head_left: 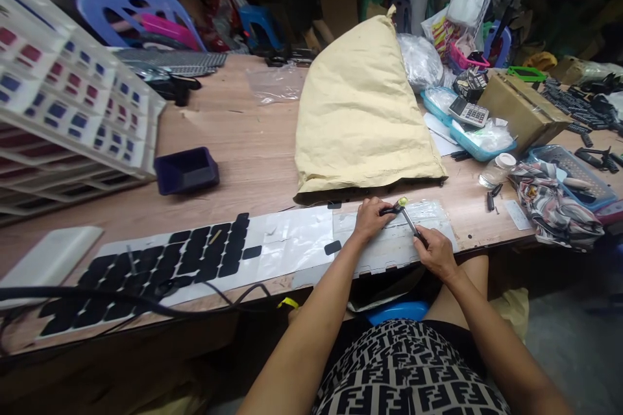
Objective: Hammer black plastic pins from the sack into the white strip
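Observation:
My left hand (370, 217) is closed on a small black part (388, 211) and presses it down on a white sheet (389, 237) at the table's front edge. My right hand (437, 251) grips a thin metal tool (409, 220) with a yellow-green tip (402, 201), and the tip meets the black part. One loose black pad (332, 247) lies on the sheet just left of my left hand. Further left, several black pads (195, 253) lie in rows on a long white strip (287, 240).
A large tan sack (360, 110) stands just behind my hands. Stacked white trays (63, 110) fill the left, with a dark blue tub (186, 170) beside them. At the right are a calculator (468, 111), a cardboard box (520, 107), a blue basket (574, 172), a patterned cloth (555, 204). A black cable (121, 298) crosses the front left.

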Motion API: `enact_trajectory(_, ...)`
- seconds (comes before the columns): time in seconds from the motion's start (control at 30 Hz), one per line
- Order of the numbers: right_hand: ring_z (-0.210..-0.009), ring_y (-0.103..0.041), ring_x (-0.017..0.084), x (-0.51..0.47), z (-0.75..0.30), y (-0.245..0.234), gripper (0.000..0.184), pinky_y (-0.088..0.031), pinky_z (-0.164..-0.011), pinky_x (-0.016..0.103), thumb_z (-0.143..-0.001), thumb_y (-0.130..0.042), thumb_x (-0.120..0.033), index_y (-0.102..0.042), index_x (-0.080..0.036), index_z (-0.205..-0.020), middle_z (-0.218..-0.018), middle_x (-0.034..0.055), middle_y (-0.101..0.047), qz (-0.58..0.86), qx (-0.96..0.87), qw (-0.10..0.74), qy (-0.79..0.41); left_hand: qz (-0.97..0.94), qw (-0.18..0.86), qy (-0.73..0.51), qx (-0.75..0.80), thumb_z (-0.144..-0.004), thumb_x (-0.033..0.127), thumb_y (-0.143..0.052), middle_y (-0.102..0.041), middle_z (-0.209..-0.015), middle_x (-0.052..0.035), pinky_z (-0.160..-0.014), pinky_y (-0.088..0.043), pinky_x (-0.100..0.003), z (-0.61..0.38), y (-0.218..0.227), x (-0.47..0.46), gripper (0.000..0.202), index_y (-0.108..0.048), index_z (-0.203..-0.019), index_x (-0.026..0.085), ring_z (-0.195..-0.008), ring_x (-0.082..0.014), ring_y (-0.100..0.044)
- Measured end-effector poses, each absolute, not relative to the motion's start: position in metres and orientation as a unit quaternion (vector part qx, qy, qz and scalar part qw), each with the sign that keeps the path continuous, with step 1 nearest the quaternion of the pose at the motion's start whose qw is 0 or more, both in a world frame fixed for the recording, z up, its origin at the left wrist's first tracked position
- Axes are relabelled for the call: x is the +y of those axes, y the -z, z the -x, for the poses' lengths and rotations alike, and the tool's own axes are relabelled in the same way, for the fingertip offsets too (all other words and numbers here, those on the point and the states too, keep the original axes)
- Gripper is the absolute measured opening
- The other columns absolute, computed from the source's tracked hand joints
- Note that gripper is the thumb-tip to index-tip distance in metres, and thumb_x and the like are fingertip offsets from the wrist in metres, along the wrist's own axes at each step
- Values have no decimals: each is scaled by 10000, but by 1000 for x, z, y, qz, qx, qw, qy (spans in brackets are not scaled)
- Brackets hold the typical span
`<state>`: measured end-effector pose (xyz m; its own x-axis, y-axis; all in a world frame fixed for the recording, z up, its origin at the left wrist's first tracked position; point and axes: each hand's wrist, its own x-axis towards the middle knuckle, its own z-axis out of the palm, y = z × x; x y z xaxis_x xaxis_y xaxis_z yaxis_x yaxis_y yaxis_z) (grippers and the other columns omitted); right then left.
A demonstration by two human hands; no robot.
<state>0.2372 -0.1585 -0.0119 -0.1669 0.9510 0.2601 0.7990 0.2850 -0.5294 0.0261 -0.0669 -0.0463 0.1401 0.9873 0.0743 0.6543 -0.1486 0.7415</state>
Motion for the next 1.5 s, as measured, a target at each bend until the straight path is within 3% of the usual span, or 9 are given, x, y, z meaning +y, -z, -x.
enact_trajectory(0.2, -894, -679, 252, -157, -232, 12, 378, -541, -842, 363, -925, -514, -324, -697, -183, -1223, -1002, 108, -750, 559, -762, 295, -138, -703, 287, -285, 585, -818, 312, -746, -649, -961, -16, -891, -405, -353, -26, 43, -67, 185, -761, -999, 276, -968, -214, -524)
enact_trajectory(0.4, -846, -676, 244, -155, -229, 12, 365, -542, -800, 350, -908, -532, -323, -718, -187, -1191, -913, 90, -745, 567, -759, 275, -166, -703, 287, -287, 584, -820, 326, -748, -647, -932, -13, -871, -397, -347, -26, 43, -66, 171, -764, -981, 271, -954, -215, -517)
enact_trajectory(0.57, -862, -680, 236, -134, -259, 15, 369, -534, -815, 343, -890, -561, -383, -724, -195, -1162, -1006, 84, -748, 616, -685, 339, -190, -707, 288, -293, 576, -811, 304, -752, -657, -970, -19, -881, -402, -351, -25, 46, -67, 208, -771, -1016, 278, -974, -220, -527)
enact_trajectory(0.73, -671, -620, 184, -115, -283, 26, 374, -490, -684, 282, -883, -553, -410, -716, -169, -1118, -695, 9, -660, 637, -597, 395, -287, -712, 286, -298, 567, -843, 328, -725, -662, -988, -24, -873, -420, -354, -23, 48, -64, 219, -759, -1049, 264, -961, -218, -534)
enact_trajectory(0.9, -653, -584, 165, -114, -285, 32, 355, -462, -667, 261, -851, -588, -409, -714, -162, -1072, -664, -12, -618, 614, -573, 427, -335, -725, 280, -372, 509, -923, 349, -618, -677, -991, -49, -893, -458, -361, -21, 32, -97, 220, -716, -1072, 221, -974, -221, -572)
enact_trajectory(1.0, -646, -584, 160, -115, -283, 31, 358, -461, -673, 260, -852, -588, -399, -719, -162, -1086, -665, -14, -626, 620, -575, 425, -323, -755, 333, -393, 406, -989, 351, -508, -699, -1056, -59, -874, -501, -323, -17, 24, -158, 270, -661, -1166, 217, -967, -193, -637)
enact_trajectory(1.13, -644, -602, 162, -115, -282, 33, 363, -469, -671, 262, -845, -591, -394, -725, -166, -1094, -672, -7, -646, 630, -584, 413, -303, -798, 402, -286, 347, -1006, 376, -481, -730, -1092, -41, -873, -523, -279, -14, 40, -241, 307, -632, -1243, 253, -959, -175, -687)
enact_trajectory(1.37, -667, -638, 176, -116, -281, 33, 376, -484, -681, 268, -834, -583, -401, -720, -173, -1099, -689, 0, -664, 631, -592, 408, -292, -689, 403, -18, 603, -1013, 367, -425, -707, -1236, -106, -990, -498, -387, -14, 109, -255, 408, -592, -1362, 238, -1160, -267, -660)
enact_trajectory(1.5, -663, -634, 176, -117, -280, 31, 369, -487, -685, 271, -832, -584, -397, -724, -179, -1094, -700, 2, -674, 640, -591, 403, -281, -708, 400, 48, 580, -927, 303, -564, -696, -1243, -133, -954, -502, -391, -16, 91, -248, 416, -632, -1330, 222, -1156, -300, -655)
